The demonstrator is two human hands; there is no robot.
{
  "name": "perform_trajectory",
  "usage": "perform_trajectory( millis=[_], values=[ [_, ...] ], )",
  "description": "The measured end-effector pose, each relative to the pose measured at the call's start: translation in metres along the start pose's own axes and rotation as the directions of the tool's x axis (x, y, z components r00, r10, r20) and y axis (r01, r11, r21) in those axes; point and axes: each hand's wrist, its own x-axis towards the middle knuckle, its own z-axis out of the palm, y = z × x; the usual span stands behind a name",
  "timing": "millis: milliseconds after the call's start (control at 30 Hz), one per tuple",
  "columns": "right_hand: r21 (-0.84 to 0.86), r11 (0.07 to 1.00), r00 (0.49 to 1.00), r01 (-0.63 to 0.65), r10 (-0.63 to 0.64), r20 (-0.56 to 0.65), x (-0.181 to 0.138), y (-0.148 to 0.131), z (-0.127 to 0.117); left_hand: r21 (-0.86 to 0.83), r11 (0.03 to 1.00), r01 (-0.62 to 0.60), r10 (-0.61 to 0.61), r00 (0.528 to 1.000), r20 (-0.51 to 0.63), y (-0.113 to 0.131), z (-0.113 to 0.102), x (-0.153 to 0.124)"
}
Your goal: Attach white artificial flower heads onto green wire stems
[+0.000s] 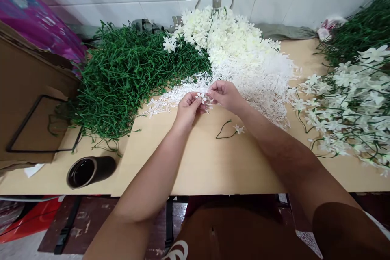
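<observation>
My left hand (188,109) is closed, pinching a small white artificial flower (201,97) between thumb and fingers. Just right of it, my right hand (226,95) has its fingertips pressed together close to the flower; what they grip is too small to make out. Both hands are at the near edge of a heap of thin white plastic pieces (262,85). Below my right hand, a single white flower on a curved green stem (224,137) lies on the tabletop. Behind the hands is a pile of loose cream-white blossoms (231,36).
A large heap of green plastic stems (122,73) covers the left. White flowers on stems (350,105) are piled at right, with more green stems (350,40) behind. A dark cylindrical container (103,169) lies near the front left edge, by a cardboard box (27,89).
</observation>
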Motion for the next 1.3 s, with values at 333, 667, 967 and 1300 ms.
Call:
perform_trajectory(
  millis=[333,667,967,1300],
  values=[
    [-0.129,0.99,0.994,0.05,-0.037,0.104,-0.002,0.002,0.001,-0.011,1.0,-0.013,0.014,0.999,0.044,0.004,-0.004,-0.001],
    [-0.171,0.972,0.985,0.164,-0.152,0.077,-0.003,0.006,0.006,0.344,0.919,-0.192,0.195,0.98,0.028,-0.006,-0.004,0.003],
    [-0.166,0.98,0.979,0.109,-0.135,-0.156,-0.002,-0.003,0.005,0.449,0.866,-0.218,0.234,0.972,0.019,-0.013,-0.007,0.005],
    [-0.272,0.953,0.991,0.131,-0.129,0.024,-0.008,-0.005,0.012,0.304,0.927,-0.219,0.259,0.961,-0.097,-0.01,-0.011,0.011]
  ],
)
